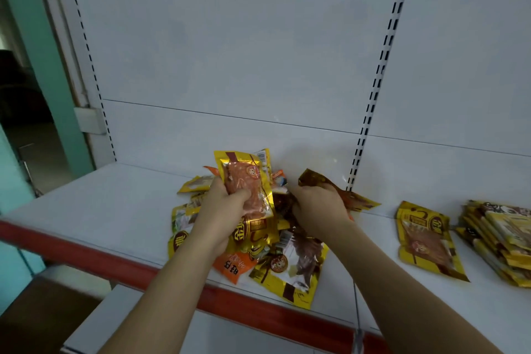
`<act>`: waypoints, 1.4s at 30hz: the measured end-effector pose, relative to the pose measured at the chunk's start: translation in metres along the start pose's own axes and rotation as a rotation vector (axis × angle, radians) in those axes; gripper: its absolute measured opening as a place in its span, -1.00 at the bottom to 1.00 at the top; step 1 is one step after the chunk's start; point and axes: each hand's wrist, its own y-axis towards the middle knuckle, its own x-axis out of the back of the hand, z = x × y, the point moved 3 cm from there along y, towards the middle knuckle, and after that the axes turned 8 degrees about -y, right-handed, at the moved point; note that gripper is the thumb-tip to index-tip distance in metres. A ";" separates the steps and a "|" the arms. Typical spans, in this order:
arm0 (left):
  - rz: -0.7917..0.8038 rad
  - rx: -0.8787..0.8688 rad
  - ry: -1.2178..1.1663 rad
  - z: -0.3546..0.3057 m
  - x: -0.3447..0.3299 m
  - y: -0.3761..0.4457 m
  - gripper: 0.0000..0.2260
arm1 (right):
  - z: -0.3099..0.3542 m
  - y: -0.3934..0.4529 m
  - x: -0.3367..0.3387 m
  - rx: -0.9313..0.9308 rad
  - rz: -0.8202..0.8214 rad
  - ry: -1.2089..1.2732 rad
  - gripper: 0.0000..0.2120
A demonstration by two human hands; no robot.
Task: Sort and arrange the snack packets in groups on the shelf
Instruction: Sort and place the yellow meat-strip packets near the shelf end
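Gold packet [247, 184] with a pinkish-orange snack showing through its clear window is held upright above the pile, long axis running roughly 12 to 6 o'clock, top edge tipped slightly toward 11. Left hand [227, 211] grips it at the lower half, thumb across the front, fingers curled behind; forearm comes in from 7 o'clock. More gold packets seem stacked behind it in the same hand, count unclear.

Right hand [319, 207] is at 3 o'clock of that packet, closed around a dark brown-gold packet [334, 191]. That one lies nearly flat, long axis from about 10 to 4 o'clock, one end sticking up past the knuckles, the other fanning out toward 4. Motion blur on it, print unreadable. Right forearm enters from 5 o'clock.

Under both hands: loose pile [275, 256] of mixed packets, yellow, gold, one orange packet [234, 263] at the front at 6 o'clock, overlapping at all angles. The front edge of the pile reaches the shelf lip.

At 3 o'clock of the pile, well apart, a single yellow packet [425, 241] lies flat, long axis roughly 11 to 5 o'clock. Just beside it, further toward 3 o'clock, a neat stack of yellow packets [500, 241] cut off by the frame edge.

All sit on a white shelf [109, 210] with a red front strip [86, 260]. White back panel [230, 52] behind, with slotted uprights [382, 66] at 1 o'clock and 10 o'clock. Teal door frame [37, 52] at far 9 o'clock.
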 end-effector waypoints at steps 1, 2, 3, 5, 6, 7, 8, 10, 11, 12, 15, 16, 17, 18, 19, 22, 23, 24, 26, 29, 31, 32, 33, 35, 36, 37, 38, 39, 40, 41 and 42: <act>0.002 -0.010 0.003 -0.002 0.001 0.000 -0.84 | -0.005 -0.001 0.006 -0.055 -0.052 0.031 -0.70; -0.003 -0.018 0.004 -0.002 0.003 0.002 -0.83 | -0.012 -0.003 0.014 -0.129 -0.098 0.105 -0.76; -0.009 -0.024 0.002 -0.003 0.003 0.002 -0.84 | -0.019 -0.006 0.022 -0.212 -0.144 0.226 -0.82; -0.015 -0.018 -0.015 -0.002 -0.001 0.002 -0.87 | -0.029 -0.015 0.040 -0.350 -0.230 0.558 -0.86; -0.011 -0.016 -0.036 -0.004 -0.005 0.000 -0.89 | -0.030 -0.019 0.047 -0.392 -0.247 0.721 -0.85; 0.005 -0.018 -0.059 -0.006 -0.011 -0.003 -0.90 | -0.028 -0.023 0.053 -0.416 -0.232 0.875 -0.84; 0.032 -0.019 -0.087 -0.008 -0.017 -0.005 -0.90 | -0.023 -0.026 0.056 -0.429 -0.191 1.018 -0.84; 0.126 0.003 -0.152 -0.014 -0.034 -0.013 -0.73 | -0.013 -0.032 0.057 -0.430 -0.095 1.152 -0.82; 0.167 0.024 -0.176 -0.016 -0.041 -0.018 -0.64 | -0.008 -0.034 0.056 -0.413 -0.076 1.114 -0.80; 0.201 0.015 -0.177 -0.017 -0.047 -0.022 -0.66 | -0.006 -0.035 0.054 -0.390 -0.080 1.036 -0.79; 0.192 -0.072 -0.102 -0.012 -0.057 -0.022 -0.89 | -0.015 -0.038 0.053 -0.380 -0.169 0.854 -0.75; 0.168 -0.079 -0.090 -0.010 -0.056 -0.020 -0.89 | -0.026 -0.039 0.051 -0.416 -0.203 0.851 -0.75; 0.144 -0.071 -0.084 -0.008 -0.054 -0.018 -0.88 | -0.038 -0.039 0.047 -0.464 -0.214 0.854 -0.77; 0.121 -0.063 -0.086 -0.007 -0.052 -0.016 -0.87 | -0.052 -0.040 0.041 -0.505 -0.188 0.824 -0.78; 0.101 -0.057 -0.090 -0.006 -0.049 -0.014 -0.82 | -0.065 -0.040 0.032 -0.513 -0.112 0.744 -0.72; 0.032 -0.051 -0.094 -0.004 -0.038 -0.010 -0.71 | -0.078 -0.043 0.004 -0.365 0.215 0.491 -0.44; 0.023 -0.042 -0.095 -0.003 -0.036 -0.009 -0.70 | -0.076 -0.043 -0.005 -0.307 0.266 0.418 -0.45; 0.023 -0.032 -0.091 -0.001 -0.035 -0.008 -0.70 | -0.074 -0.043 -0.012 -0.264 0.285 0.363 -0.51; 0.048 -0.022 -0.066 0.001 -0.036 -0.008 -0.75 | -0.073 -0.043 -0.019 -0.252 0.231 0.313 -0.65; 0.079 -0.019 -0.024 0.003 -0.036 -0.009 -0.78 | -0.086 -0.041 -0.013 -0.318 0.137 0.245 -0.73; 0.056 -0.026 -0.026 0.004 -0.035 -0.006 -0.71 | -0.094 -0.042 -0.007 -0.333 0.118 0.287 -0.79; 0.044 -0.026 -0.027 0.005 -0.035 -0.004 -0.68 | -0.098 -0.043 -0.004 -0.357 0.096 0.353 -0.81; 0.037 -0.027 -0.027 0.006 -0.037 -0.004 -0.65 | -0.101 -0.044 0.000 -0.392 0.052 0.419 -0.82; 0.050 -0.023 -0.037 0.007 -0.044 -0.003 -0.59 | -0.108 -0.048 0.012 -0.491 -0.111 0.505 -0.75; 0.056 -0.016 -0.044 0.009 -0.048 -0.003 -0.59 | -0.111 -0.050 0.018 -0.549 -0.194 0.530 -0.72; 0.065 -0.007 -0.050 0.010 -0.052 -0.003 -0.61 | -0.112 -0.052 0.026 -0.601 -0.265 0.582 -0.71; 0.071 0.004 -0.056 0.011 -0.055 -0.004 -0.64 | -0.110 -0.053 0.031 -0.643 -0.305 0.681 -0.69; 0.081 0.015 -0.066 0.012 -0.058 -0.004 -0.67 | -0.105 -0.054 0.036 -0.672 -0.320 0.805 -0.68; 0.092 0.033 -0.084 0.011 -0.061 -0.004 -0.71 | -0.097 -0.055 0.039 -0.691 -0.306 0.902 -0.67; 0.110 0.049 -0.119 0.011 -0.066 -0.005 -0.75 | -0.087 -0.056 0.041 -0.681 -0.278 0.941 -0.67; 0.136 0.064 -0.162 0.011 -0.070 -0.006 -0.77 | -0.076 -0.057 0.041 -0.644 -0.245 0.898 -0.66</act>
